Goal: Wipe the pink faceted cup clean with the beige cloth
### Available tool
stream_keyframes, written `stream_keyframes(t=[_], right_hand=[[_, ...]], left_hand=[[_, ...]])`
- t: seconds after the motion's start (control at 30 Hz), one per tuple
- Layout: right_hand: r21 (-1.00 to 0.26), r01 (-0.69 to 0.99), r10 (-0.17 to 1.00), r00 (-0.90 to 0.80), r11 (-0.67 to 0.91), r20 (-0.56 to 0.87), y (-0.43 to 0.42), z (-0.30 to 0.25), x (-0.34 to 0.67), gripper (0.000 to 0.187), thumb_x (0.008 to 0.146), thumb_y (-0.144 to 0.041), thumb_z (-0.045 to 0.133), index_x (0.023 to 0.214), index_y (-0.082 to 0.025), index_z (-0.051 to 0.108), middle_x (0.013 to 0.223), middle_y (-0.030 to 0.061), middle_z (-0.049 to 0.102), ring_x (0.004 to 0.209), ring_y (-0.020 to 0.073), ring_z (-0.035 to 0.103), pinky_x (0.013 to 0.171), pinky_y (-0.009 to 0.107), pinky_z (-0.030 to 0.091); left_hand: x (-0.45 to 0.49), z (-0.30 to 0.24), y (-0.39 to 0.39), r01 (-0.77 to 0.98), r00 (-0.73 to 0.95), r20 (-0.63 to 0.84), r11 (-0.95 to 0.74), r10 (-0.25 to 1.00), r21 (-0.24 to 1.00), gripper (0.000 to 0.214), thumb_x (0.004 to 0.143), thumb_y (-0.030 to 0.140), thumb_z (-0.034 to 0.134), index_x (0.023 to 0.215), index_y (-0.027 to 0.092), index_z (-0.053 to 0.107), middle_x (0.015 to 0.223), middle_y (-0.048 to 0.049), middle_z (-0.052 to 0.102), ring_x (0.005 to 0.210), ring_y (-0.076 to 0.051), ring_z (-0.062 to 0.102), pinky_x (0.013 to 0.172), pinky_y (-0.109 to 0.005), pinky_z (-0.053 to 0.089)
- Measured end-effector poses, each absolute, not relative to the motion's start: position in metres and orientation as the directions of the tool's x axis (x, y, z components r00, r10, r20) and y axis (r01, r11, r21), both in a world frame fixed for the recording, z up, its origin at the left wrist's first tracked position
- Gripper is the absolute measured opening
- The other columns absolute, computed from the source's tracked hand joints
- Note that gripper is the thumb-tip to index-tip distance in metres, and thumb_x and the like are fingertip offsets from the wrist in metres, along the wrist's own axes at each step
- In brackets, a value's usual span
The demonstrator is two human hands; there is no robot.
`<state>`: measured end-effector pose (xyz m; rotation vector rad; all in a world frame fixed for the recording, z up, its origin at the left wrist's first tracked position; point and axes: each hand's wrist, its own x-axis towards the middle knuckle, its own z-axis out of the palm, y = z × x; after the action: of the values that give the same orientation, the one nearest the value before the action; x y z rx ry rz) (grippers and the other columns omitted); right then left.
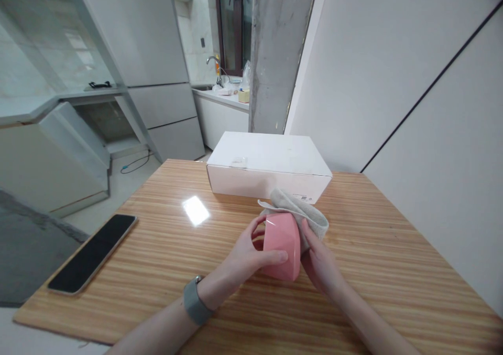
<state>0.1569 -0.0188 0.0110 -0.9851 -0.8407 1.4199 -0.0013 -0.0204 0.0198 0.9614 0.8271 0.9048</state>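
Observation:
A pink faceted cup [281,242] is held just above the wooden table [157,260], tipped so its mouth faces left. My left hand [245,255] grips it, thumb across the near side and fingers curled at the rim. A grey watch band is on that wrist. My right hand [320,263] holds a grey cloth [298,211] pressed against the cup's right and upper side.
A closed white box [267,166] lies on the table behind the cup. A black phone [94,253] rests face up near the left edge. A white wall runs along the right. Beyond the table are cabinets, a concrete pillar and a sink counter.

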Motion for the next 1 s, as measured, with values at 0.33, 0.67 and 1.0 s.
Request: stream_keyframes(t=[0.33,0.67,1.0], right_hand=[[-0.905,-0.415,0.995,-0.035,-0.1,-0.094,-0.026,-0.008,0.158,0.05,0.081,-0.061,0.064,0.12,-0.03,0.067,0.131,0.0015,0.065,0.133,0.0287,0.049,0.117,0.048,0.028],[-0.927,-0.37,0.998,0.008,-0.057,-0.065,-0.033,-0.017,0.153,0.045,0.079,-0.055,0.07,0.118,-0.032,0.068,0.135,0.0002,0.062,0.139,0.025,0.041,0.121,0.044,0.018],[-0.866,-0.473,0.979,0.029,-0.163,-0.201,-0.017,0.004,0.154,0.048,0.077,-0.063,0.067,0.11,-0.029,0.072,0.122,0.0004,0.071,0.134,0.0288,0.048,0.117,0.046,0.03]], left_hand=[[0.0,0.019,-0.021,-0.285,0.299,-0.06,0.149,0.952,0.947,0.093,0.057,0.036,0.087,0.136,0.025,0.041,0.129,-0.0117,0.058,0.105,-0.024,0.06,0.086,-0.034,0.049],[-0.005,0.022,-0.015,-0.295,0.265,-0.217,0.294,0.939,0.909,0.051,0.077,0.044,0.071,0.12,0.019,0.059,0.117,-0.0092,0.065,0.1,-0.022,0.061,0.075,-0.027,0.047],[-0.002,0.025,-0.02,-0.274,0.329,-0.164,0.26,0.93,0.926,0.097,0.053,0.032,0.09,0.139,0.025,0.044,0.14,-0.0144,0.05,0.106,-0.028,0.062,0.083,-0.035,0.052]])
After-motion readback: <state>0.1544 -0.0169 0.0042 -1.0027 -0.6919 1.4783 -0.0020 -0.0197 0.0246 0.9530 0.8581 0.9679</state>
